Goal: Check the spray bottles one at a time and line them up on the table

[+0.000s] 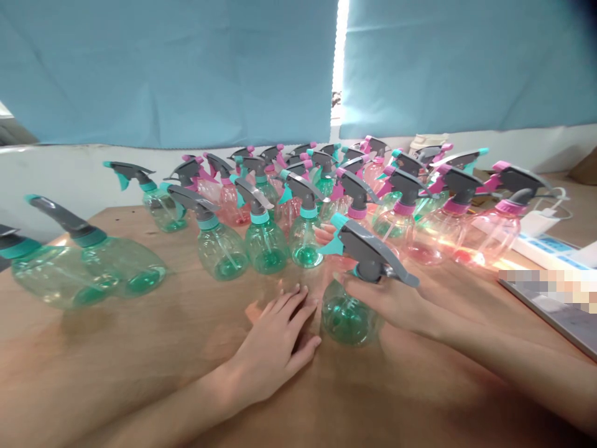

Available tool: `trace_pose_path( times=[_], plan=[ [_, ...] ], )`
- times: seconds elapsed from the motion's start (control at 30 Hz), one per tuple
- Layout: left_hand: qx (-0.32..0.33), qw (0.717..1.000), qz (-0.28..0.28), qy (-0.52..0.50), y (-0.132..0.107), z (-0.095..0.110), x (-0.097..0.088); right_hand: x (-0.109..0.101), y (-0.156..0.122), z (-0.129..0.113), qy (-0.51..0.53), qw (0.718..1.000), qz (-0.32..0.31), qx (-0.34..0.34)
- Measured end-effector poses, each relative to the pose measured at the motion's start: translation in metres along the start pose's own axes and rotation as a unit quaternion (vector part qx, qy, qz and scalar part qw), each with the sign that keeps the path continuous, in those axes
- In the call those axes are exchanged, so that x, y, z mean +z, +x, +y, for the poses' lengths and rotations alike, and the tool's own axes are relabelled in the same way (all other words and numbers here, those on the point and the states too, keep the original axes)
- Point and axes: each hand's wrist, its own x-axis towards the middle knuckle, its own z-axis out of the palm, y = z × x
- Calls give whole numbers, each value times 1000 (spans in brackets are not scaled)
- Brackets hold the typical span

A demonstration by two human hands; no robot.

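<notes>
Green spray bottle (347,317) has right fingers (361,289) around it.

Glossy, see-through plastic is gleaming on a smooth, wooden-looking table (163,336).
The near green bottle (347,320) is showing smooth, clear walls, while its grey trigger head (373,241) is looking opaque — plastic with a soft sheen. The pink bottles (494,233) at the right are shining just as glossily. On the far side, the blue curtains (186,68) are looking like matt, faintly creased cloth — and the white power strip (532,247) at the right is showing smooth plastic.
</notes>
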Motion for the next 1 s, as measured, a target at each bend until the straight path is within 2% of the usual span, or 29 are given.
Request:
trace_pose_path(
  times=[0.27,0.47,0.67,0.9,1.0],
  plan=[
    [4,1000,2,4,0,0,0,2,-1,8,0,1000,2,-13],
    [3,1000,-2,4,1,0,0,5,-3,11,-58,997,49,-11],
    [0,1000,0,4,0,0,1,6,-4,9,-98,988,97,-68],
    [-1,1000,4,-2,1,1,2,0,-11,9,-162,983,83,-18],
    [1,1000,15,-10,0,1,3,-9,-22,10,-208,975,74,-30]
  ],
)
